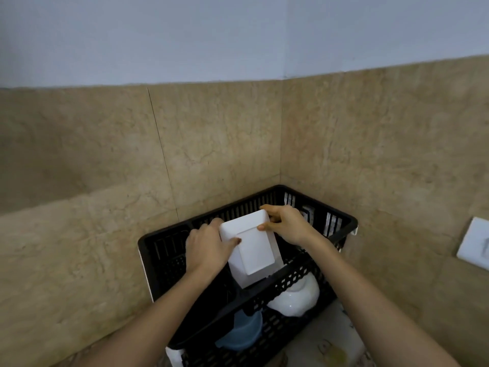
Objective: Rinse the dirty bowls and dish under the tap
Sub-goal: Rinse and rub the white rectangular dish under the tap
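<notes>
A white rectangular dish [251,247] stands on edge inside a black slatted drying basket [341,231] in the corner of the wall. My left hand [206,247] grips the dish's left edge, thumb on its underside. My right hand [285,223] grips its upper right corner. A white bowl [296,298] lies upside down in the basket's lower tier, seen through the front lattice. A light blue bowl [240,332] sits to its left, partly hidden by the basket wall. No tap is in view.
Tan stone tiles cover both walls behind the basket, with pale blue wall above. A white wall switch plate [476,243] is at the right edge. Patterned cups or glasses [330,221] stand in the basket's back right. A patterned cloth [328,348] lies below.
</notes>
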